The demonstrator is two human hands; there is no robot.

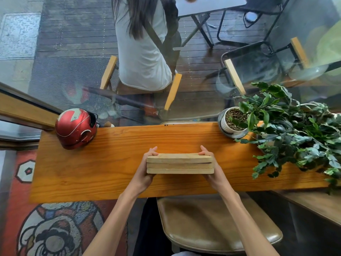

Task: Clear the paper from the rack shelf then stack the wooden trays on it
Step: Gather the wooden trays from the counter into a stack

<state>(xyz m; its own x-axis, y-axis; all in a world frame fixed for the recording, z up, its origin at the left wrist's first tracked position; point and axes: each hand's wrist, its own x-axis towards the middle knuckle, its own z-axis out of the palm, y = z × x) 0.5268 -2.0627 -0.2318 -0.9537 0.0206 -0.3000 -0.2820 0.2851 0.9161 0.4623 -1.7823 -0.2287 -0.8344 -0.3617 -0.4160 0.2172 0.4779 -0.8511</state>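
Observation:
A stack of three pale wooden trays is held edge-on above the orange wooden counter. My left hand grips the stack's left end, with fingers over the top and the palm beneath. My right hand grips the right end the same way. I cannot tell whether the bottom tray touches the counter. No rack shelf and no paper show in this view.
A red helmet sits at the counter's far left. A potted plant with spreading leaves fills the right end. A brown stool seat stands below the counter's near edge. Behind the window glass a person sits on a chair.

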